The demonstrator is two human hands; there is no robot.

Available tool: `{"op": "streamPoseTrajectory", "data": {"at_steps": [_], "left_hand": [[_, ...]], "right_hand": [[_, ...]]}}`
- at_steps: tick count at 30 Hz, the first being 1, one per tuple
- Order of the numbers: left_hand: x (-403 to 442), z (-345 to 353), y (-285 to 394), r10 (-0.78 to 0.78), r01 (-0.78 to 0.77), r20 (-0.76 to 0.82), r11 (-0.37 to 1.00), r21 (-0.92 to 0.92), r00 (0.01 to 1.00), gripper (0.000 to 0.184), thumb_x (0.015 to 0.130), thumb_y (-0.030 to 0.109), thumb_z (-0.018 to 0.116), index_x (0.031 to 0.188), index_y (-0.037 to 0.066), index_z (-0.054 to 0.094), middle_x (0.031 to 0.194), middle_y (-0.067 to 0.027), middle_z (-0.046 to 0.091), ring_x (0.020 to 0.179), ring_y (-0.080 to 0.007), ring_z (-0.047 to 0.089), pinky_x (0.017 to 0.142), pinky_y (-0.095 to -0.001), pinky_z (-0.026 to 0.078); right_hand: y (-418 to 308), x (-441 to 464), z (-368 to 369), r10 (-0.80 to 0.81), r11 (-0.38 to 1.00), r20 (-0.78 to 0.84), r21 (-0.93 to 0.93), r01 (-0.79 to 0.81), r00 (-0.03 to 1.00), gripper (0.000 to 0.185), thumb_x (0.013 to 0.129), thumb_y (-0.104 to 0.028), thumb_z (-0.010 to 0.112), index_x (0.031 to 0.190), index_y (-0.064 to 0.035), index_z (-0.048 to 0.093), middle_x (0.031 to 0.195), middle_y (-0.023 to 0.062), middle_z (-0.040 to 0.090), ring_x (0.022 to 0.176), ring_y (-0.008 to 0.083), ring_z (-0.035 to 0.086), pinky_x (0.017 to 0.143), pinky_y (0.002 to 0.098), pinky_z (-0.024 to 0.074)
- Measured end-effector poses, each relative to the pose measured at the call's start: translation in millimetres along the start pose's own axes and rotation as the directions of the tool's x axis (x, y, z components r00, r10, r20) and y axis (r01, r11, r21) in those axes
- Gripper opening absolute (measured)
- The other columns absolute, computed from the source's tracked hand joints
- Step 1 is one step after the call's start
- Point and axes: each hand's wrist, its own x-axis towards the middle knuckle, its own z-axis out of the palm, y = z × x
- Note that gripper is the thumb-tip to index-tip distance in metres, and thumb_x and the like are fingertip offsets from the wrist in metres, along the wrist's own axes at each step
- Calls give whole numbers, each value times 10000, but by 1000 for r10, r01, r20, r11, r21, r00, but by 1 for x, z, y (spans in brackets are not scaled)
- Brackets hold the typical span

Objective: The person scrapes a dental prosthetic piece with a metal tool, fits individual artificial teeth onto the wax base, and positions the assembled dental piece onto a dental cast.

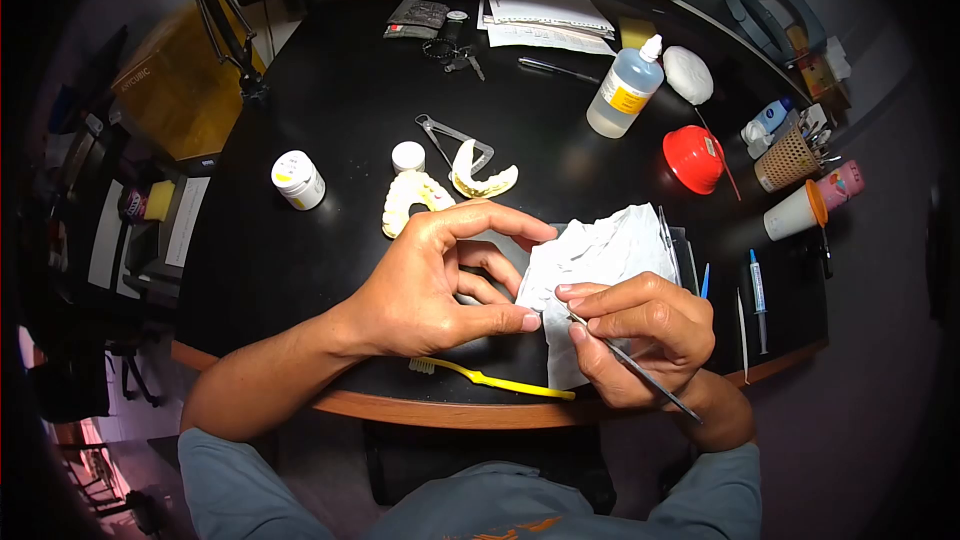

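Observation:
Near the table's front edge, my right hand (645,335) pinches a thin metal tool (650,380), its tip by the white tissue (605,250). My left hand (450,280) is at the tissue's left edge, fingers curved and apart, with thumb and index finger close to the tissue; nothing shows between them. A yellow toothbrush (500,381) lies just in front of my left hand. Beyond that hand are two dental casts, one horseshoe-shaped (405,196) and one smaller (484,183), beside a metal caliper (470,135) and a small white-lidded jar (408,156).
A white bottle (298,180) stands at left. Behind the tissue are a clear liquid bottle (624,90), a red bowl (692,160) and a white cup (790,214). A syringe (757,285) lies at right. Papers (550,15) and a lamp arm (225,25) are farther back.

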Motion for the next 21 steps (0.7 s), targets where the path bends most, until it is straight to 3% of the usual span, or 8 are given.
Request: {"op": "streamPoseTrajectory", "data": {"at_steps": [2,5,12,21], "left_hand": [[0,0,-1,6,-6,1,1000,-10,1000,605,781,-129,850,1326,-97,589,1249,-154,597,1026,-192,717,847,-282,667],[0,1,0,16,-16,-5,1000,-12,1000,597,778,-131,848,1311,-84,586,1256,-157,590,1025,-191,716,845,-281,669],[-2,5,-5,236,-224,-24,943,245,971,563,733,-119,885,1189,-29,567,1237,-138,509,1018,-189,710,806,-284,682],[-3,6,-12,223,-211,-36,956,206,974,630,704,-108,915,1167,6,504,1197,-103,468,1000,-165,704,816,-269,687]], "right_hand": [[0,0,-2,-4,1000,45,20,4,999,178,756,142,738,874,38,655,884,212,722,895,331,785,845,445,665],[2,-1,3,11,999,-22,46,-10,1000,163,730,103,773,835,18,680,862,180,748,858,294,799,767,350,660],[3,-4,7,103,988,-47,119,-97,994,183,746,108,780,822,7,648,830,185,739,861,291,800,732,331,643],[5,-5,8,104,989,-51,110,-98,993,210,746,107,784,788,-6,612,825,185,737,854,286,802,668,299,624]]}}
